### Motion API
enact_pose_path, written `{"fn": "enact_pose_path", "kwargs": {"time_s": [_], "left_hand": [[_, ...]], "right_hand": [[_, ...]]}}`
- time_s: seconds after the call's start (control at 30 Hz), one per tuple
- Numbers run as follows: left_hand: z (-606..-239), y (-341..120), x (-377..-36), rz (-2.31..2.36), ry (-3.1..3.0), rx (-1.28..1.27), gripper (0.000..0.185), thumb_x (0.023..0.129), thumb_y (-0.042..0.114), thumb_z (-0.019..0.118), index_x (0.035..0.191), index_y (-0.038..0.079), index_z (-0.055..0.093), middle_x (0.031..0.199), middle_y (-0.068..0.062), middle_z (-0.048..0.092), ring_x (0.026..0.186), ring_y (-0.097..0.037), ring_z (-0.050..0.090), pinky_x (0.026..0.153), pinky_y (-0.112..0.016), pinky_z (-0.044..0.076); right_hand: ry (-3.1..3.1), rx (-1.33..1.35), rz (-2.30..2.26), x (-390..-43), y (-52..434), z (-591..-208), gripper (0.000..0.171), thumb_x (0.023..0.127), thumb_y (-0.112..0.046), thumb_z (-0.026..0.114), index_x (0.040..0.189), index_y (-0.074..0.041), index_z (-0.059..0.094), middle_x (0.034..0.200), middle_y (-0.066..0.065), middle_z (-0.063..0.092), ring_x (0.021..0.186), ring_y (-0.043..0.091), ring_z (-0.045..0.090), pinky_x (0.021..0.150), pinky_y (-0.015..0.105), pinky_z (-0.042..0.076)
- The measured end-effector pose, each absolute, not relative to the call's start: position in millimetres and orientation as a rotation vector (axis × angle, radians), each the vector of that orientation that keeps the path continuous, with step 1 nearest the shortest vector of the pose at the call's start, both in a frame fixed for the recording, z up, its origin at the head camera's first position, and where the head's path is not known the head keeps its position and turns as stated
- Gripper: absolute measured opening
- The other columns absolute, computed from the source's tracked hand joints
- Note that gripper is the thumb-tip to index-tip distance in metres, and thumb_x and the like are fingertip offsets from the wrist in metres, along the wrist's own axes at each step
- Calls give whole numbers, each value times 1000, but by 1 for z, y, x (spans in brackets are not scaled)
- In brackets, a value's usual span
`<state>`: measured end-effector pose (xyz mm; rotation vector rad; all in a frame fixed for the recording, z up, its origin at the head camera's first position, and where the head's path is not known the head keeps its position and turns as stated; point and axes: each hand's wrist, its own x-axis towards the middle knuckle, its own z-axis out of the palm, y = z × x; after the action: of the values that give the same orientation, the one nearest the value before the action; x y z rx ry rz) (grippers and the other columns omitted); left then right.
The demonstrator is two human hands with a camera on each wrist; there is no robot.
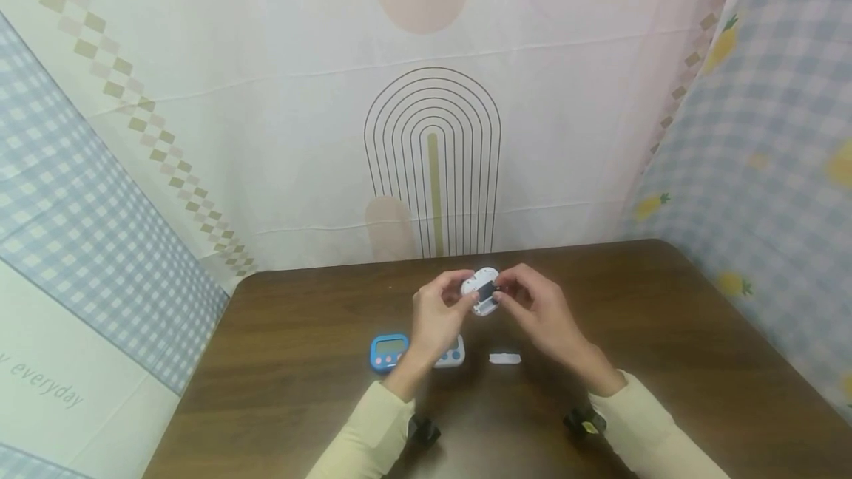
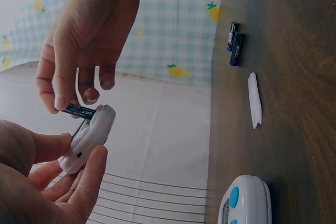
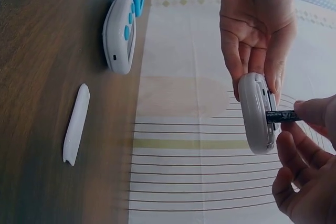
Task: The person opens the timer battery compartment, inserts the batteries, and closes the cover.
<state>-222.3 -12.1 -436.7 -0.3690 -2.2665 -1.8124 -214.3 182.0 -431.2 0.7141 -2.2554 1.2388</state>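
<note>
My left hand (image 1: 435, 316) holds a white digital timer (image 1: 481, 281) above the table, its back turned up and its battery compartment uncovered. Between thumb and fingers, my right hand (image 1: 542, 313) pinches a dark AAA-size battery (image 3: 281, 116). In the right wrist view that battery sticks out of the compartment, one end at the opening. The left wrist view also shows the battery (image 2: 80, 110) against the timer's edge. On the table below lies the white battery cover (image 1: 505, 358), apart from both hands. How far the battery sits inside cannot be made out.
A blue timer (image 1: 389, 352) and a second white timer (image 1: 455, 354), partly behind my left wrist, lie side by side on the brown table (image 1: 286, 390). Two dark batteries (image 2: 236, 49) lie near the cover. Patterned cloth (image 1: 299, 146) hangs behind the table.
</note>
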Motion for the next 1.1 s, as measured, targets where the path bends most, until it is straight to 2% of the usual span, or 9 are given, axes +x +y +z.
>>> {"fn": "enact_pose_path", "kwargs": {"time_s": [0.2, 0.43, 0.63, 1.1], "left_hand": [[-437, -12, -223, -1827, -2253, -381, 30, 93, 2, 78, 122, 8, 76, 113, -10, 79, 80, -15, 76, 63, -29, 65], [-437, -12, -223, -1858, -2239, -367, 30, 93, 0, 78, 122, 7, 76, 107, -11, 79, 78, -14, 75, 63, -31, 65], [-436, -12, -222, -1899, -2234, -355, 30, 93, -2, 76, 122, 6, 76, 105, -13, 78, 78, -15, 75, 64, -29, 66], [-436, -12, -223, -1915, -2241, -335, 28, 93, 0, 77, 121, 6, 77, 107, -15, 79, 75, -15, 75, 59, -29, 65]], "right_hand": [[-2186, 880, 1226, -216, 180, -434, 30, 86, 4, 84, 108, -14, 73, 101, -3, 69, 85, 12, 61, 73, 21, 59], [-2130, 981, 1205, -217, 177, -439, 32, 82, 10, 85, 103, -11, 75, 101, 2, 74, 82, 14, 67, 71, 24, 63], [-2093, 993, 1193, -217, 175, -441, 34, 78, 13, 86, 101, -10, 75, 99, 4, 74, 80, 16, 70, 68, 30, 65], [-2151, 940, 1029, -216, 174, -445, 31, 75, 11, 88, 95, -10, 76, 102, 0, 66, 83, 13, 66, 68, 31, 65]]}}
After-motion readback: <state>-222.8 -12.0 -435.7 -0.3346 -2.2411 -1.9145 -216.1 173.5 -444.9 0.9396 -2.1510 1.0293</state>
